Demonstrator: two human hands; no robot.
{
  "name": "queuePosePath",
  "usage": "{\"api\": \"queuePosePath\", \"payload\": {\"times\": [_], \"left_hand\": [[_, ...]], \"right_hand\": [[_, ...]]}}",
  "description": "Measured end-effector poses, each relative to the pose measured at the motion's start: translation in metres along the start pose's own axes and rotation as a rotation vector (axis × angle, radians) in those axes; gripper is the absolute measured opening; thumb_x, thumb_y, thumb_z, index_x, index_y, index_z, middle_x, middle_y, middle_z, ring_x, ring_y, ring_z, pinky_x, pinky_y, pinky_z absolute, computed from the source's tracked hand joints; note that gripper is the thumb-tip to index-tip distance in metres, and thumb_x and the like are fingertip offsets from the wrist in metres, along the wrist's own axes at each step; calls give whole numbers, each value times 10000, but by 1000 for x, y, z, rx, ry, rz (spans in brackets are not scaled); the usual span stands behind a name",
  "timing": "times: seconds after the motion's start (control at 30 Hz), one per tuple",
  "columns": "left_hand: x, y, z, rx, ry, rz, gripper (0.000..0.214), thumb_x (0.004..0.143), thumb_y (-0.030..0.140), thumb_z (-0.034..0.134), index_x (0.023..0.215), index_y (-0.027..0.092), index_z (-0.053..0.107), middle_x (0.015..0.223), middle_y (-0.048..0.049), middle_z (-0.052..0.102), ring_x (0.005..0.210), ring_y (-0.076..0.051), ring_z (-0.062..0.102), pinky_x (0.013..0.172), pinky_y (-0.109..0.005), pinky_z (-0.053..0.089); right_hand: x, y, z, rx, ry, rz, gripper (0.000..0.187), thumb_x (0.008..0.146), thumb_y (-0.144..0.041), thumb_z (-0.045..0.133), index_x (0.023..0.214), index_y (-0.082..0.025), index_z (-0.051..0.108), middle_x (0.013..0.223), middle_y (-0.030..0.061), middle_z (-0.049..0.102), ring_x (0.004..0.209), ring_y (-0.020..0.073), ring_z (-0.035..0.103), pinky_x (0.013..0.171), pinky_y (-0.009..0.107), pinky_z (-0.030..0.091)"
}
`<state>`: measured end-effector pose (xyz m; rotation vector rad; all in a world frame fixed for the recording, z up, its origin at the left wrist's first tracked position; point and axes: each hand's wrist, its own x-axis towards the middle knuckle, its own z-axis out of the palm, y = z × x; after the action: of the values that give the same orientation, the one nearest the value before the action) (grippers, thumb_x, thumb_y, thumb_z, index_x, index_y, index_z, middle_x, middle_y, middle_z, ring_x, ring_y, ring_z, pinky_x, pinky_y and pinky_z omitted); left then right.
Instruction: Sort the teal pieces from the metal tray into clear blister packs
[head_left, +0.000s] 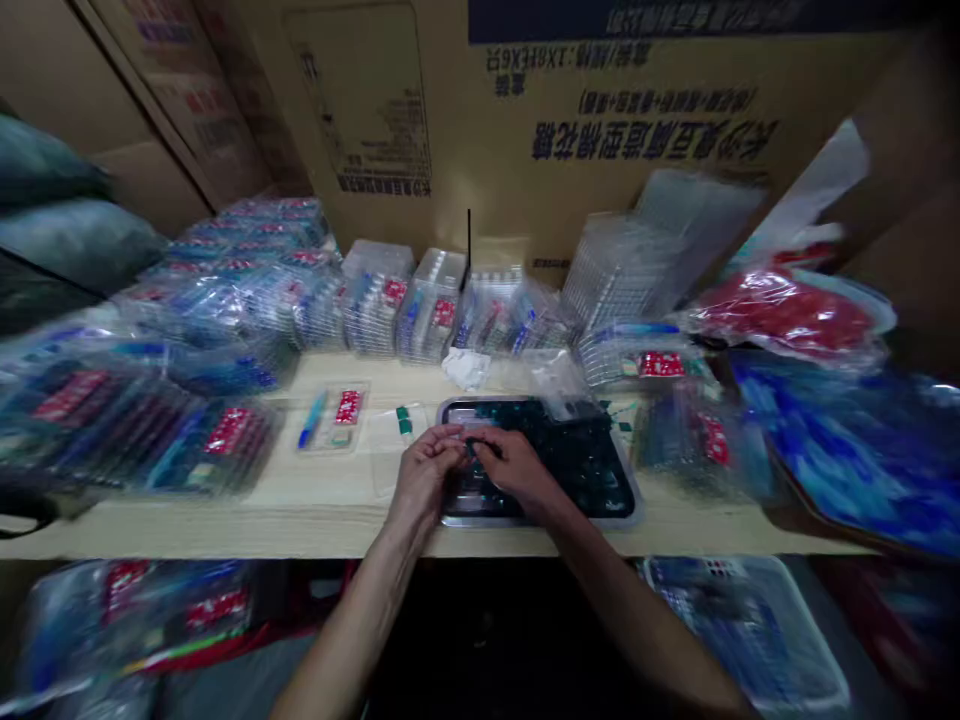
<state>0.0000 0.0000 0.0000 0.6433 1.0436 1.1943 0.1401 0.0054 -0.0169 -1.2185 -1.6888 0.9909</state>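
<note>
The right hand's [517, 465] thumb and forefinger are pinched together on a small dark piece [471, 447] — its exact shape is lost in the blur. The left hand's [424, 468] fingers are drawn closely together and meet the right ones at that piece; whether they grip it too cannot be told. Both hands are over the left end of a tray [636, 508], which spreads toward three o'clock with dark green pieces [559, 465] in it. A clear packet [559, 385] lies across its rim at one o'clock.

Near ten o'clock from the hands, a green strip [405, 420] lies on the wooden surface [330, 520]; farther toward nine, a clear pack [335, 418] shows a blue pen and a red panel. At twelve — beyond a crumpled white tissue [466, 368] — clear packs stand before a cardboard box [480, 130].
</note>
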Motion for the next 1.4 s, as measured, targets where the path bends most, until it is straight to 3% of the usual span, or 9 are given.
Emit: {"api": "queuePosePath", "payload": {"times": [0.2,0.43,0.6,0.77,1.0,1.2,1.3,1.4], "left_hand": [[-7,-7,-2,209,-2,173,379,664,250,772,1013,134,679,741,14,667,641,-83,583,629,-188,427],[-7,-7,-8,421,23,343,347,707,230,692,1032,167,590,688,41,636,626,-108,584,636,-215,446],[-1,-5,-15,333,12,285,402,633,181,698,1011,177,561,674,60,610,577,-93,532,562,-192,400],[-3,-9,-16,231,55,250,425,640,185,743,1041,174,603,721,46,631,606,-77,541,590,-180,403],[-6,-17,-15,283,58,172,357,675,327,764,975,142,711,724,0,663,614,-99,562,576,-198,416],[-1,-7,-20,580,101,280,281,642,192,666,913,150,729,664,25,636,570,-94,540,546,-191,406],[-2,-1,-21,537,68,263,318,629,174,680,939,144,741,665,29,631,569,-83,537,541,-179,411],[-5,2,-19,379,15,150,275,660,228,731,921,146,760,731,1,671,609,-79,567,557,-166,439]], "right_hand": [[-1,-6,4,-184,28,-53,325,839,-80,478,1024,-178,726,1002,75,726,931,189,657,873,304,497],[-10,-24,13,-513,-11,-74,301,859,-91,463,1032,-157,700,964,111,622,899,208,580,823,308,471],[-8,-19,17,-355,31,-25,340,844,-96,490,1171,-143,571,902,62,645,812,178,599,763,275,454],[-3,-13,16,-398,77,87,87,826,-149,553,907,-171,575,783,37,646,712,172,597,660,257,397],[1,-14,14,-480,17,125,115,842,-116,510,884,-158,608,808,74,693,724,186,628,652,259,374],[-2,-12,14,-487,27,117,133,823,-109,526,884,-169,628,804,59,698,725,185,630,660,257,374],[-2,-13,10,-521,68,100,140,830,-108,502,880,-158,623,788,67,682,710,193,616,653,271,364],[-2,-13,7,-476,95,23,147,830,-99,479,873,-160,605,779,57,660,706,185,597,656,270,367]]}}
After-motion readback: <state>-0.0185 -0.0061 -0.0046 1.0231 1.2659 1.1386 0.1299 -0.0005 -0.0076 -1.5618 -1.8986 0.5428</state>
